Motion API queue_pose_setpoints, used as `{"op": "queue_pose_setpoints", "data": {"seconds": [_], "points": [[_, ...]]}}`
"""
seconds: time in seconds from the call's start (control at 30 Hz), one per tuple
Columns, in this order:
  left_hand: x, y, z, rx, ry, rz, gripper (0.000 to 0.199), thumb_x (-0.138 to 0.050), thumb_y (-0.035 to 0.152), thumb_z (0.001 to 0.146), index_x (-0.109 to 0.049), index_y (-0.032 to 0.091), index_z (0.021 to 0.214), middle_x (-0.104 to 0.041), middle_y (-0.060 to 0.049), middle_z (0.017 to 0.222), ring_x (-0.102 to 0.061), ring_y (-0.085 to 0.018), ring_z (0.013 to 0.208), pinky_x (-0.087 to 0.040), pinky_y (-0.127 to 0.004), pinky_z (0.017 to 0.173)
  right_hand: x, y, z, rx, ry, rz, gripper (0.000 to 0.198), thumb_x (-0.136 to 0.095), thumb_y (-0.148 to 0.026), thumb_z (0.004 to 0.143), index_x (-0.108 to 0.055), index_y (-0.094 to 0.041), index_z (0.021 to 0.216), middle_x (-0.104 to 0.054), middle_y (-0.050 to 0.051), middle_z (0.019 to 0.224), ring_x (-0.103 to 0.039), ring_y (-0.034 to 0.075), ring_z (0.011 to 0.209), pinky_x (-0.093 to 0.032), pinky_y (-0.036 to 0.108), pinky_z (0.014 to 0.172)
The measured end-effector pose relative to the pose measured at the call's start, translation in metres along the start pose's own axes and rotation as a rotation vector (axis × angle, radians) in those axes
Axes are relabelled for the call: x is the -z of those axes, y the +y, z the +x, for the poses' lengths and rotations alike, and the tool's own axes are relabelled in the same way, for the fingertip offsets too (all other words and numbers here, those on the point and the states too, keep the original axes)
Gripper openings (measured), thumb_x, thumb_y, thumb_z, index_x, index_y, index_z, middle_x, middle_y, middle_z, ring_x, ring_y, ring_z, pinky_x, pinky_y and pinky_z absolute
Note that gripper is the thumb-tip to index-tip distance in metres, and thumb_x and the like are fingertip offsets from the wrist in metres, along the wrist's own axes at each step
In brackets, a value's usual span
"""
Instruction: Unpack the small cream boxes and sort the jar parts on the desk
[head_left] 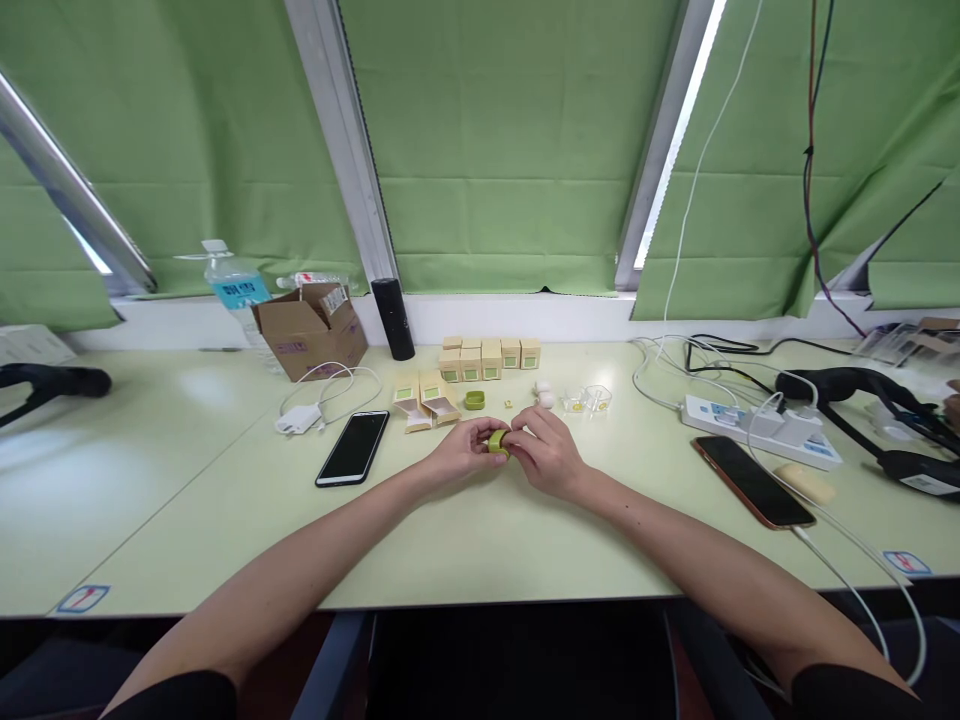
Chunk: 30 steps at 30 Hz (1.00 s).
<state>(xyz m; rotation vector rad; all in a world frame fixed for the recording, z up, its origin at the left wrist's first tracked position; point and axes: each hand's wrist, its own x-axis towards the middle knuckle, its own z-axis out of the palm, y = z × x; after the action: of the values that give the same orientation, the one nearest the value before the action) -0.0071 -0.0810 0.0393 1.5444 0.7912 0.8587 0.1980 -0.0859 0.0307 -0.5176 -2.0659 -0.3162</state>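
Green window shades (510, 150) fill the upper frame behind a pale counter (420, 560). At the centre, the left hand (466, 448) pinches a small olive-green case (495, 442) between its thumb and fingers. The right hand's (551, 450) fingers are bunched against the case's right side; whether they grip its rim or something inside is hidden.

The case looks like thin moulded plastic, so it is probably light and fairly stiff, perhaps slick on its glossy outside. A side grip around the wall, kept gentle, would likely suit it better than pressing on an edge.

Just above the hands in the frame sit a similar open green cup (474, 401), a tiny yellow piece (508, 404) and white rounded pieces (544, 396), with clear plastic holders (597, 400) to their right. Opened cartons (436, 396) lie upper left of the hands, and small cream boxes (491, 362) stand grouped farther up.
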Motion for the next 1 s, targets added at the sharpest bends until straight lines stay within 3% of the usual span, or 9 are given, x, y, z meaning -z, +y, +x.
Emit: {"op": "queue_pose_setpoints", "data": {"seconds": [0.1,0.23,0.3,0.43,0.53,0.63,0.8,1.0], "points": [[0.013,0.001,0.004,-0.005,0.087,0.021,0.05,-0.092,0.029,0.06,-0.065,0.018,0.102,-0.072,-0.007,0.102,-0.067,-0.021,0.092,-0.052,-0.034,0.083,0.013,0.009,0.006,-0.068,0.055,0.052,0.012,-0.056,-0.016,0.098,-0.066,-0.021,0.093,-0.063,0.008,0.09,-0.057,0.022,0.085,-0.046,0.037,0.07],[0.028,0.006,0.005,-0.122,0.188,0.103,0.051,-0.086,0.025,0.062,-0.061,0.019,0.105,-0.075,-0.011,0.11,-0.069,-0.026,0.104,-0.052,-0.04,0.091,0.027,0.037,0.016,-0.245,0.08,0.049,0.011,-0.059,-0.017,0.096,-0.066,-0.023,0.093,-0.07,0.007,0.089,-0.06,0.025,0.091,-0.049,0.042,0.081],[0.03,0.01,0.004,-0.199,0.239,0.224,0.049,-0.082,0.022,0.066,-0.063,0.021,0.111,-0.074,-0.011,0.117,-0.069,-0.026,0.109,-0.052,-0.041,0.097,0.026,0.052,0.022,-0.36,-0.052,-0.024,0.01,-0.062,-0.016,0.094,-0.068,-0.023,0.089,-0.073,0.006,0.091,-0.061,0.026,0.094,-0.047,0.041,0.084],[0.032,0.017,0.005,-0.25,0.362,0.481,0.025,-0.075,0.024,0.074,-0.07,0.023,0.098,-0.075,-0.006,0.114,-0.069,-0.025,0.106,-0.053,-0.041,0.099,0.008,0.074,0.037,-0.484,-0.586,-0.291,0.014,-0.063,-0.015,0.092,-0.074,-0.023,0.092,-0.078,0.006,0.1,-0.061,0.025,0.106,-0.038,0.038,0.094],[0.034,0.017,0.009,-0.253,0.44,0.643,0.013,-0.078,0.028,0.076,-0.069,0.024,0.083,-0.077,-0.004,0.106,-0.07,-0.026,0.105,-0.054,-0.042,0.097,-0.009,0.083,0.048,-0.474,-0.755,-0.364,0.019,-0.063,-0.009,0.087,-0.077,-0.021,0.085,-0.078,0.008,0.09,-0.062,0.025,0.102,-0.033,0.037,0.094],[0.038,0.017,0.018,-0.267,0.435,0.78,0.016,-0.083,0.032,0.075,-0.069,0.024,0.077,-0.077,-0.004,0.116,-0.07,-0.027,0.111,-0.054,-0.042,0.098,-0.021,0.09,0.054,-0.482,-0.826,-0.395,0.019,-0.065,-0.007,0.083,-0.079,-0.02,0.083,-0.078,0.01,0.086,-0.063,0.026,0.1,-0.03,0.037,0.093],[0.04,0.02,0.047,-0.302,0.314,1.059,0.018,-0.086,0.036,0.076,-0.075,0.023,0.075,-0.072,-0.006,0.134,-0.07,-0.029,0.116,-0.052,-0.042,0.099,-0.028,0.097,0.059,-0.495,-0.899,-0.416,0.017,-0.069,-0.013,0.081,-0.081,-0.022,0.089,-0.079,0.011,0.094,-0.065,0.027,0.103,-0.028,0.038,0.097],[0.04,0.02,0.085,-0.244,0.314,1.226,0.018,-0.081,0.036,0.083,-0.079,0.024,0.07,-0.079,-0.003,0.119,-0.072,-0.029,0.109,-0.046,-0.044,0.099,-0.031,0.096,0.062,-0.477,-0.904,-0.368,0.019,-0.072,-0.022,0.084,-0.082,-0.027,0.1,-0.08,0.008,0.104,-0.063,0.026,0.11,-0.027,0.037,0.103]]}}
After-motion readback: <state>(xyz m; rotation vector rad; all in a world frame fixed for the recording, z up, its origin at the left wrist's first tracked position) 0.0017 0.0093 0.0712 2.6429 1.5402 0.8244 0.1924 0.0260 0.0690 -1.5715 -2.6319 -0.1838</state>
